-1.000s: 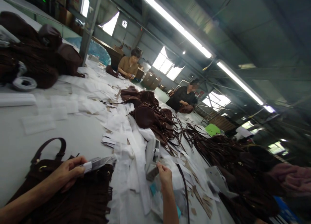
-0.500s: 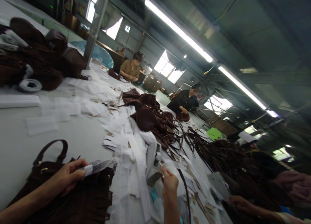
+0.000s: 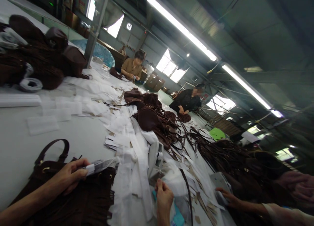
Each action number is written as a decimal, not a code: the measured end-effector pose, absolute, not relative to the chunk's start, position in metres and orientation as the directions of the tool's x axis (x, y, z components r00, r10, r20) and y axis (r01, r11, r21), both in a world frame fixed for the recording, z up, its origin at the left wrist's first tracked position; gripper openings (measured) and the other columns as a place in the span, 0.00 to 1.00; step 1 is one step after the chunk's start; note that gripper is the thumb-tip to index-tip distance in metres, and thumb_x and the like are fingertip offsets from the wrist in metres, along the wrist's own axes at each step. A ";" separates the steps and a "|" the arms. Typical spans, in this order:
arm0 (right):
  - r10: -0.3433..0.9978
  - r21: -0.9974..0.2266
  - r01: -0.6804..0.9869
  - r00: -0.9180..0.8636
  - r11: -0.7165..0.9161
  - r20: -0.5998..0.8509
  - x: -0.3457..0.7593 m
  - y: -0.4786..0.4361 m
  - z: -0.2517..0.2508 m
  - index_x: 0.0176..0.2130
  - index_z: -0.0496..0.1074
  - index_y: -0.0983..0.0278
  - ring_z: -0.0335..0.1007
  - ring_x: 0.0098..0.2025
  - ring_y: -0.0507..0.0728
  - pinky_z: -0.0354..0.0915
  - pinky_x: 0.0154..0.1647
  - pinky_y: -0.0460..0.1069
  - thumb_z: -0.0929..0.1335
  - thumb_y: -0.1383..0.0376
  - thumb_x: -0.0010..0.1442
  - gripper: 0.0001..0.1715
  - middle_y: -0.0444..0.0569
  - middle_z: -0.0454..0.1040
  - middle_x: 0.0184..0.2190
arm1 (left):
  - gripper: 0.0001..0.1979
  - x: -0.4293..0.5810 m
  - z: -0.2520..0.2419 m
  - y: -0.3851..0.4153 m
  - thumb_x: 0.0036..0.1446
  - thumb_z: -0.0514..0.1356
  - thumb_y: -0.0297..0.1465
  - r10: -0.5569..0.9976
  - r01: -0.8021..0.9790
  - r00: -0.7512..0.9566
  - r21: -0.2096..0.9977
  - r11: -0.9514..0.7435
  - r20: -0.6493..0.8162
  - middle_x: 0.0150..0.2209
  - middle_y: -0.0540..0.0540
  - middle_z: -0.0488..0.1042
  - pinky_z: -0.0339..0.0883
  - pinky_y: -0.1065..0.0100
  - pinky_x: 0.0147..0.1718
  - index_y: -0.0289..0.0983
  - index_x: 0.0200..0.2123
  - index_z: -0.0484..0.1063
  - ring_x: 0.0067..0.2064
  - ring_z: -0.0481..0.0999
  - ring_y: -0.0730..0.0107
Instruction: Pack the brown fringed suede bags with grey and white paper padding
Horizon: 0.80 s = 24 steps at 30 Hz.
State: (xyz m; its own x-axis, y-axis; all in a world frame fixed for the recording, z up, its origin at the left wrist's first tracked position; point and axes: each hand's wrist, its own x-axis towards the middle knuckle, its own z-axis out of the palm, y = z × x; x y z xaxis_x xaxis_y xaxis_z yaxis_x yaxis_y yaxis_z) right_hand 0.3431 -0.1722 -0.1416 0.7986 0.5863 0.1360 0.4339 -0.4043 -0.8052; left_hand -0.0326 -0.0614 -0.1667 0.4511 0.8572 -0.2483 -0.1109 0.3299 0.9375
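White table fills the lower view. Dark heap of straps sprawls along its right; brown bags are piled mid-table. Fringed bag lies lower left, handle looping towards the far side, body running down to the bottom edge of view, fringe at its right. Left hand above it pinches a clear packet by its white band; packet's long axis runs crosswise, free end pointing right and slightly up, over the bag's top edge. White sheets clutter the space beyond, up to the pile. Tape dispenser stands among them, tilted in view. Right hand is just in front of it, fingers curled; can't tell whether they grasp anything. Co-worker's hand is at far right, near a second dispenser.
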 end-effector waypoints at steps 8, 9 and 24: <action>0.668 -0.780 0.413 0.744 -0.469 -0.007 0.324 -0.180 -0.142 0.27 0.77 0.66 0.69 0.23 0.59 0.63 0.26 0.50 0.66 0.38 0.43 0.35 0.52 0.75 0.20 | 0.16 -0.033 -0.154 -0.064 0.53 0.58 0.44 0.870 -0.089 0.460 0.966 0.242 -0.176 0.22 0.57 0.66 0.42 0.78 0.10 0.37 0.35 0.66 0.11 0.52 0.85; 0.715 -0.795 0.412 0.698 -0.445 -0.038 0.310 -0.177 -0.140 0.29 0.77 0.66 0.69 0.25 0.59 0.64 0.27 0.50 0.66 0.39 0.44 0.34 0.51 0.75 0.21 | 0.15 -0.032 -0.150 -0.064 0.53 0.58 0.43 0.874 -0.086 0.457 0.971 0.225 -0.163 0.22 0.57 0.65 0.44 0.78 0.11 0.37 0.35 0.65 0.12 0.53 0.85; 0.986 -0.928 0.350 0.146 -0.128 -0.081 0.112 -0.114 -0.092 0.28 0.76 0.65 0.66 0.28 0.54 0.61 0.29 0.45 0.67 0.50 0.56 0.21 0.45 0.74 0.23 | 0.07 -0.034 -0.127 -0.071 0.53 0.57 0.33 0.914 0.064 0.401 0.993 -0.094 0.061 0.28 0.50 0.70 0.62 0.71 0.32 0.35 0.32 0.69 0.32 0.68 0.69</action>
State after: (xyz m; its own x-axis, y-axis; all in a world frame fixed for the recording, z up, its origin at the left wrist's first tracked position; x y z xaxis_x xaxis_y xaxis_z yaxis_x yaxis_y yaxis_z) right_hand 0.1122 -0.1141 -0.0917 0.1462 0.9860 -0.0806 0.3499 -0.1277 -0.9280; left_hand -0.0345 -0.0712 -0.1271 0.4006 0.9142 0.0610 0.0644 -0.0945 0.9934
